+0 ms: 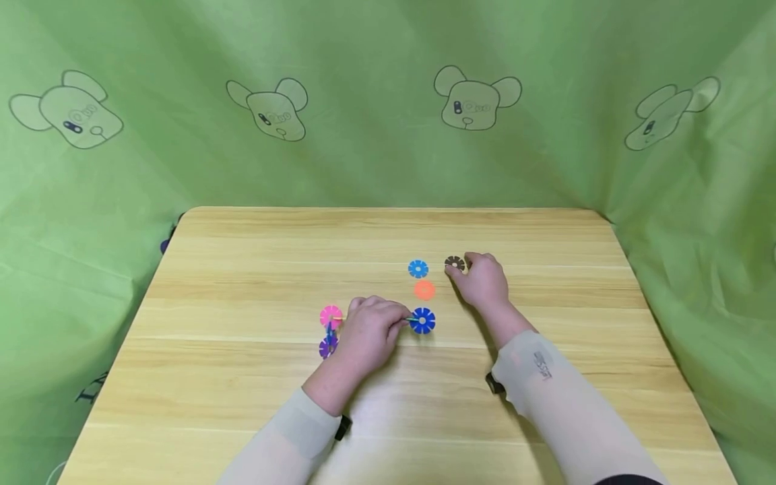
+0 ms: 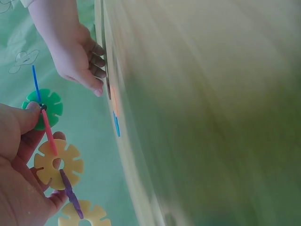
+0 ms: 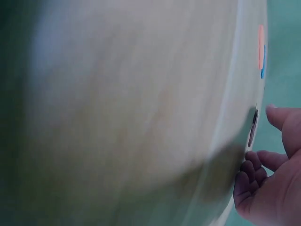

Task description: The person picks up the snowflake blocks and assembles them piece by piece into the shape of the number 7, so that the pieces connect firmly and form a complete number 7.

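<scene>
A chain of interlocking notched plastic discs, with a pink disc point(image 1: 328, 312), a purple disc point(image 1: 324, 348) and a dark blue disc point(image 1: 430, 320) at its ends, is gripped by my left hand point(image 1: 371, 337). In the left wrist view, thumb and fingers hold it near a green disc point(image 2: 54, 101), with a yellow disc point(image 2: 73, 162) below. My right hand point(image 1: 485, 283) is at a loose brown disc point(image 1: 451, 259) lying on the table. In the right wrist view, its thumb stands apart from the fingers, the disc lying flat between them. The left palm hides part of the chain from above.
A light blue disc point(image 1: 413, 269) and an orange disc point(image 1: 431, 292) lie on the wooden table point(image 1: 273, 249), left of the right hand. Green cloth point(image 1: 376, 168) printed with bear heads hangs behind the table and at both sides.
</scene>
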Action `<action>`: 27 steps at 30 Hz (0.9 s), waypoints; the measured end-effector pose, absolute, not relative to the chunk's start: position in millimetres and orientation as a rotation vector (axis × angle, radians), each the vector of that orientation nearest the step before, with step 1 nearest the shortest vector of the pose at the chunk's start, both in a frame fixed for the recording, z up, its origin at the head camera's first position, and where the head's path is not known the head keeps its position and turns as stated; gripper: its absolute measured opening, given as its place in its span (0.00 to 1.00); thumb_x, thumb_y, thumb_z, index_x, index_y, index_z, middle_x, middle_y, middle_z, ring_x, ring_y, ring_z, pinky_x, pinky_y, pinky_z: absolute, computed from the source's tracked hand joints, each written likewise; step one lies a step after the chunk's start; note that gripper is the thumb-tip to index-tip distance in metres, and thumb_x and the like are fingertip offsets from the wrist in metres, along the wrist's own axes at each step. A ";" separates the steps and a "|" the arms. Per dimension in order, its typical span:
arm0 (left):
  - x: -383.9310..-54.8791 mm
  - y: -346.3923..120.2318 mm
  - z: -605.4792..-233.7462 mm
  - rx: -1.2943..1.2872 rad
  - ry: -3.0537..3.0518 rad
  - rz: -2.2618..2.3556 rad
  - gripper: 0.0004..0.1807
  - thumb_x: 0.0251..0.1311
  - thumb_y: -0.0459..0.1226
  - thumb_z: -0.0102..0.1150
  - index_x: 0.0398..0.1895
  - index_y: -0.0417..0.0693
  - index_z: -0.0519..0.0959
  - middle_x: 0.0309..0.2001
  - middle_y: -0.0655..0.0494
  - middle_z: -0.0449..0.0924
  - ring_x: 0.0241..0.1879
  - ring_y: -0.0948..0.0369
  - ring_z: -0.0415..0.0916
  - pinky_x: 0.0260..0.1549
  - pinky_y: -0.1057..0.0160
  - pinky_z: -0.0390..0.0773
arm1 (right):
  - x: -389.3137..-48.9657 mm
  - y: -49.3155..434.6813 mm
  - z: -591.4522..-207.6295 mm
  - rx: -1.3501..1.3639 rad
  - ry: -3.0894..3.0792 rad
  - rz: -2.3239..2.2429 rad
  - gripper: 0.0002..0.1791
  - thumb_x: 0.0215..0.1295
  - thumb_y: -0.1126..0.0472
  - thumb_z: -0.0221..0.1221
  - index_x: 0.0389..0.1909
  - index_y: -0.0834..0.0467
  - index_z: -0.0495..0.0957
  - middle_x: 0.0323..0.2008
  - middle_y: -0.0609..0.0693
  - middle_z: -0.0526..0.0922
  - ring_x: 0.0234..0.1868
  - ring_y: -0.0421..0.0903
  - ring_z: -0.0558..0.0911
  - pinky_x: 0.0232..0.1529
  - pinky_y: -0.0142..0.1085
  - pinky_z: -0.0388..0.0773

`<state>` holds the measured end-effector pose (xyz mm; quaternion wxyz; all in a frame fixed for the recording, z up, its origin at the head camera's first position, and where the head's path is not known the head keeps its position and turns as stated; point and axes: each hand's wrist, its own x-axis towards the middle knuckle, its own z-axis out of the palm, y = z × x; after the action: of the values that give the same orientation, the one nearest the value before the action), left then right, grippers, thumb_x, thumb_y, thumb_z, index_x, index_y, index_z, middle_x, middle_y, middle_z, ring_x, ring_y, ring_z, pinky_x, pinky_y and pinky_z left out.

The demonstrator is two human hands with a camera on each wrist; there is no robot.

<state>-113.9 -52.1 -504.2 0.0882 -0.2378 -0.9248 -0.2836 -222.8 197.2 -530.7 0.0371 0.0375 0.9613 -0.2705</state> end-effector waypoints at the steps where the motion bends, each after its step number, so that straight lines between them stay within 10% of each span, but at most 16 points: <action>1: -114.0 -52.1 -504.3 -0.708 -2.753 -0.846 0.06 0.71 0.39 0.67 0.47 0.57 0.89 0.51 0.63 0.90 0.51 0.59 0.83 0.56 0.51 0.73 | -223.5 196.2 -530.8 0.120 2.954 -0.813 0.38 0.75 0.45 0.62 0.72 0.70 0.71 0.65 0.72 0.75 0.66 0.71 0.74 0.68 0.63 0.71; 27: -113.9 -54.8 -504.4 -0.713 -2.754 -0.852 0.06 0.71 0.39 0.67 0.47 0.55 0.89 0.51 0.62 0.90 0.51 0.59 0.83 0.57 0.50 0.73 | -223.3 200.3 -534.3 0.242 2.934 -1.035 0.24 0.65 0.59 0.73 0.56 0.66 0.76 0.48 0.62 0.83 0.50 0.61 0.81 0.57 0.56 0.78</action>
<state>-113.9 -54.8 -504.4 0.0859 -0.2391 -0.9240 -0.2857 -223.3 200.3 -534.3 0.0104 0.0776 0.9401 -0.3318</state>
